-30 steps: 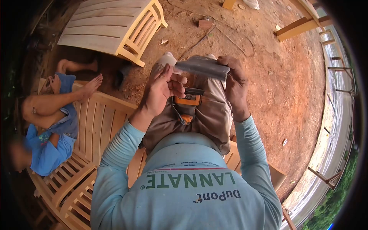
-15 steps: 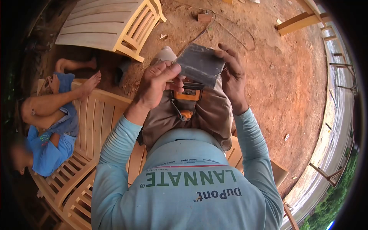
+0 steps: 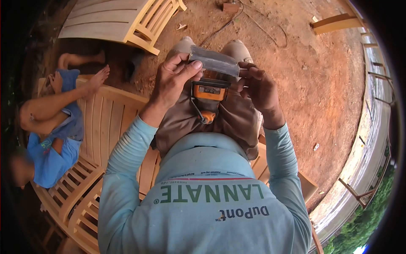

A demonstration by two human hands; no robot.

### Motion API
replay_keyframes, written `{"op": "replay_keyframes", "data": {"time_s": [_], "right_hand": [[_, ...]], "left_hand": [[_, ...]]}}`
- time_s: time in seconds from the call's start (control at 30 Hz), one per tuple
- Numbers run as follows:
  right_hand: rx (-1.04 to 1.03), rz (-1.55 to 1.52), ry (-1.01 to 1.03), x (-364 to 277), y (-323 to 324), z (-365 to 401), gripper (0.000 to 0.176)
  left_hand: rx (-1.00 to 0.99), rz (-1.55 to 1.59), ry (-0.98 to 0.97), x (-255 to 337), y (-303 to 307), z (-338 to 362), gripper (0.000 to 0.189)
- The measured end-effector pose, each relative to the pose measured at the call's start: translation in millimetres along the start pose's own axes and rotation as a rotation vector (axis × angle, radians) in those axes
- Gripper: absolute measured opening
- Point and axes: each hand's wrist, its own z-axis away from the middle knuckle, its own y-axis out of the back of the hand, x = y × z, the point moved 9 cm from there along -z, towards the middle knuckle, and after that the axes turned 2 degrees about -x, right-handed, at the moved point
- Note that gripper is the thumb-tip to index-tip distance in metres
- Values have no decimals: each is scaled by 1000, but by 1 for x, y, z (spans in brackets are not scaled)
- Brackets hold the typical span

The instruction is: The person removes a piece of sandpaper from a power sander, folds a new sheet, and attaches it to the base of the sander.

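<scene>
A dark grey sheet of sandpaper [image 3: 215,61], scuffed and slightly curled, is held up above my lap. My left hand [image 3: 175,80] pinches its left end, the thumb lying on the near face. At the right end, my right hand [image 3: 262,86] grips the edge with bent fingers, partly hidden behind one another. Just below the sheet, an orange and black power sander [image 3: 208,91] rests between my thighs, its underside partly covered by the sheet.
I sit on a slatted wooden bench [image 3: 112,122]. Another person in a blue shirt [image 3: 57,158] reclines on it at left. A wooden bench [image 3: 101,19] stands ahead left. A cable [image 3: 224,27] and brick [image 3: 231,7] lie on the dirt floor [image 3: 313,106].
The sandpaper has tilted and now shows as a narrower strip. My right hand has shifted down and right, its fingers more bent. Both shoes now show beyond the sheet.
</scene>
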Motion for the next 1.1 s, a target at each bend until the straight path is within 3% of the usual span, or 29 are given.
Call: {"op": "replay_keyframes", "data": {"time_s": [0.1,0.3,0.4,0.5,0.7,0.8,1.1], "right_hand": [[5,-12,-30,5,0,-1,46],[-12,356,-9,5,-10,-1,19],[45,532,60,-3,-13,2,14],[43,602,159,3,-9,2,14],[109,680,247,6,-2,6,16],[120,733,278,4,-1,11,18],[55,963,599,-13,-23,22,21]], "left_hand": [[-3,-5,-22,-3,-2,0,14],[-50,-21,83,-24,2,1,11],[-54,-143,113,-34,17,-1,25],[1,-103,61,-27,17,0,46],[-75,-528,-251,-9,11,6,71],[-131,-609,-227,-7,6,7,80],[-135,-789,-415,2,1,17,86]]}}
